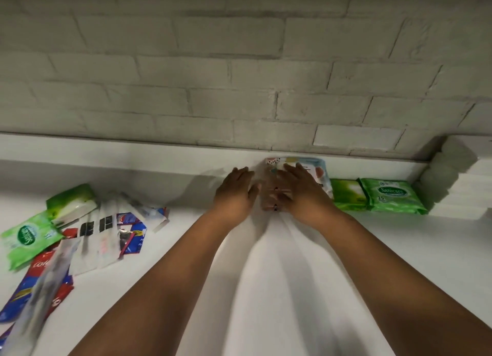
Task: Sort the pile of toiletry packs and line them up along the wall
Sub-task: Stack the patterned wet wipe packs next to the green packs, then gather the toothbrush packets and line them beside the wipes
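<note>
A patterned white and pale-blue pack [316, 169] lies against the low white ledge below the brick wall. My right hand [300, 193] rests flat on top of it, fingers spread. My left hand [235, 190] is at the pack's left edge, fingers apart and touching its side. Two green Sanicare wipe packs [391, 196] lie side by side just right of it along the ledge. The unsorted pile [80, 230] sits far left: green wipe packs, red and blue toothpaste packs, and clear-wrapped toothbrush packs.
A white counter [279, 276] runs below the white brick wall [239, 76]. A white stepped block [458, 177] stands at the right end beyond the green packs.
</note>
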### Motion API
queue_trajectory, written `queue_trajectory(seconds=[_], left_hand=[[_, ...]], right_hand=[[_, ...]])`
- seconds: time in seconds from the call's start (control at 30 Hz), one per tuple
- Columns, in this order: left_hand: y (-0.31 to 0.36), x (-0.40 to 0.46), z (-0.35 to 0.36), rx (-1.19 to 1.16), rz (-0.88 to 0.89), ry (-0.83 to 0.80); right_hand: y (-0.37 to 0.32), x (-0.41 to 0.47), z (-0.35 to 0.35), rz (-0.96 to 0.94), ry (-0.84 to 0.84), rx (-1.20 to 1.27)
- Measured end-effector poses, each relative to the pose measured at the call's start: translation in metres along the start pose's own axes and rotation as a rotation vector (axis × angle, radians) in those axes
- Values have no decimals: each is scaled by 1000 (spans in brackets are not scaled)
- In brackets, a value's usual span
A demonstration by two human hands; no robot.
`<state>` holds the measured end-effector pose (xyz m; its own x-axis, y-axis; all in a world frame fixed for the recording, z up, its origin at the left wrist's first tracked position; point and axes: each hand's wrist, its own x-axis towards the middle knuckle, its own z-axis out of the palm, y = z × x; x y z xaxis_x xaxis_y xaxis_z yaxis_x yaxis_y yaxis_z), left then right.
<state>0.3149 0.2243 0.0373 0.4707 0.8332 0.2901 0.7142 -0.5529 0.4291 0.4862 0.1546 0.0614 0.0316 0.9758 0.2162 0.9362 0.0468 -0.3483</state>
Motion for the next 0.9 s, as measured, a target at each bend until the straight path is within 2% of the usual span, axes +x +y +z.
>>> queue_trajectory(seconds=[0.07,0.17,0.43,0.67,0.9], left_hand=[[-14,-12,-11,30,-42,20],[-34,-26,-29,39,-99,15],[-104,-62,-83,-4,-217,51],[-200,-89,-130,-39,-320,42],[-295,-116,-172,-32,-374,119]], right_hand=[[-19,1,5,-66,-12,-26],[-40,7,22,-58,-77,-44],[-131,20,54,-156,-115,-47],[-219,49,107,-214,-202,-21],[-294,70,157,-232,-243,60]])
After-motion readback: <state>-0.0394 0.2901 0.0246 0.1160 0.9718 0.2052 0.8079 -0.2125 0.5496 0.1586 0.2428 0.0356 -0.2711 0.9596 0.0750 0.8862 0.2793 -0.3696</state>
